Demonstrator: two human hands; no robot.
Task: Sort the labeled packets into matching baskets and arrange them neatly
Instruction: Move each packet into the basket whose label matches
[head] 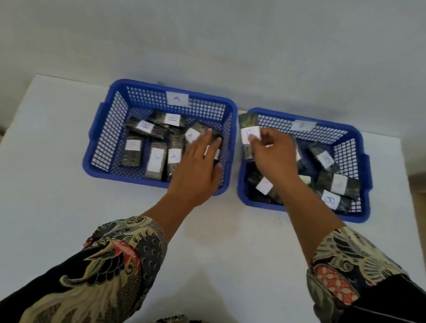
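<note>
Your left hand [201, 165] reaches flat, fingers straight, over the packets in basket A [114, 176]. Your right hand [273, 155] pinches a packet [248, 136] above the near-left rim of basket B [307, 212]; its letter is too blurred to read. Sorting looks partway done: packets marked B [145, 126] lie among the A ones, and both heaps are untidy.

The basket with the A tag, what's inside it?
Basket A holds dark packets with white labels; some read A, two read B. The left hand covers the packets at its right side.
</note>
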